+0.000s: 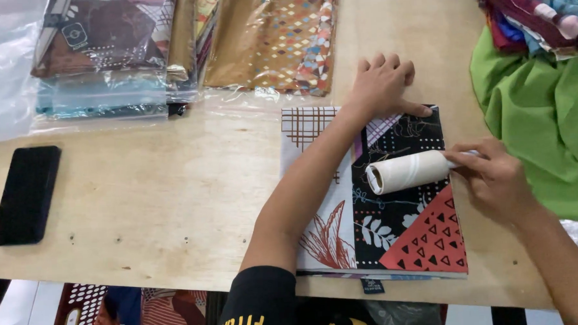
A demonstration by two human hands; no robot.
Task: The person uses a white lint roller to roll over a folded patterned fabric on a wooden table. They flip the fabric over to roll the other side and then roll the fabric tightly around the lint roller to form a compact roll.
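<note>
Fingers (pixel 474 159) grip white lint roller (pixel 408 172) on patterned folded cloth (pixel 419 231).

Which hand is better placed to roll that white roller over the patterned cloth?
Right. The right hand already grips the white cylindrical lint roller lying on the folded patterned cloth. The left hand is pressed flat on the cloth's top edge, probably pinning it.
</note>
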